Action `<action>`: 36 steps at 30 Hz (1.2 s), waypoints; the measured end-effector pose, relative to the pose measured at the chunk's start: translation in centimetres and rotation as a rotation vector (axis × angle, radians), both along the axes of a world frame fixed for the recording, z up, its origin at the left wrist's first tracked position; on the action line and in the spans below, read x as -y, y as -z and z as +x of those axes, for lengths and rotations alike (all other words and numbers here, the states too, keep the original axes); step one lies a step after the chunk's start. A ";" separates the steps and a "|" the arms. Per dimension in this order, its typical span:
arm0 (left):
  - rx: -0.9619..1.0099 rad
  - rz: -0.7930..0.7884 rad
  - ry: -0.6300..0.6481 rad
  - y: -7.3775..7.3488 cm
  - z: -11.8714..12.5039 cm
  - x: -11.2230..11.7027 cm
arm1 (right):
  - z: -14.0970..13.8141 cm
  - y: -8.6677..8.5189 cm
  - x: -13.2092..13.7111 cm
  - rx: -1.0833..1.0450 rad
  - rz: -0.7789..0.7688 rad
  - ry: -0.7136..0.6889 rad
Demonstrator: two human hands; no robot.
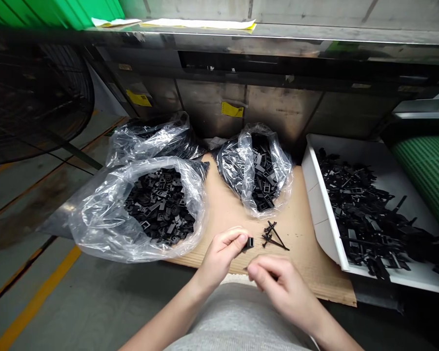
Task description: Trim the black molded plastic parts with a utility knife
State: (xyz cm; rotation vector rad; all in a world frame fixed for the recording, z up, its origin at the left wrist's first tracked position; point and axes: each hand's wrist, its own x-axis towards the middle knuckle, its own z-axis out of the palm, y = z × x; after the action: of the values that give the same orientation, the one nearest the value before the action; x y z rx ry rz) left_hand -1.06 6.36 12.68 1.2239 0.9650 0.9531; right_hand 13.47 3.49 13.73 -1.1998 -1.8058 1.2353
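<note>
My left hand (pixel 223 254) pinches a small black rectangular plastic frame piece (pixel 249 243) between thumb and fingers. My right hand (pixel 276 280) is just below it, fingers drawn together over the cardboard sheet (pixel 307 253); whatever lies between them is hidden. Beside the frame piece, a small tangle of black plastic runners (pixel 274 237) rests on the cardboard. Clear plastic bags of black plastic parts stand beyond my hands: a large open one (pixel 95 217), another (pixel 258 168) at centre, and a third (pixel 148 139) at the back.
A white tray (pixel 324 214) heaped with black plastic runners stands at the right, past a green ribbed mat (pixel 429 175). Behind rises a metal machine base (pixel 212 105) with yellow labels. A caged fan (pixel 32 102) stands left, above a concrete floor (pixel 58 297) with yellow lines.
</note>
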 end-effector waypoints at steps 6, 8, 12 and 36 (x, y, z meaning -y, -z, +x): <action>0.000 0.013 -0.002 -0.2 -0.1 -0.3 | 1.0 -0.1 -0.2 -0.093 -0.062 0.228; 0.001 0.012 0.005 -0.1 -0.1 -0.2 | 1.2 -0.1 -0.4 -0.070 -0.020 0.265; 0.015 -0.009 0.027 0.1 -0.1 -0.1 | 0.9 -0.1 -0.4 0.016 0.128 0.223; -0.126 0.223 -0.023 -0.9 -0.2 0.9 | 1.3 0.8 -0.6 0.078 0.217 0.227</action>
State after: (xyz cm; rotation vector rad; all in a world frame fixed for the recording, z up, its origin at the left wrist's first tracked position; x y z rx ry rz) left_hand -1.31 5.46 13.61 1.4779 0.9925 1.0319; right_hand 14.79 4.04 12.88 -1.3005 -1.7515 0.8525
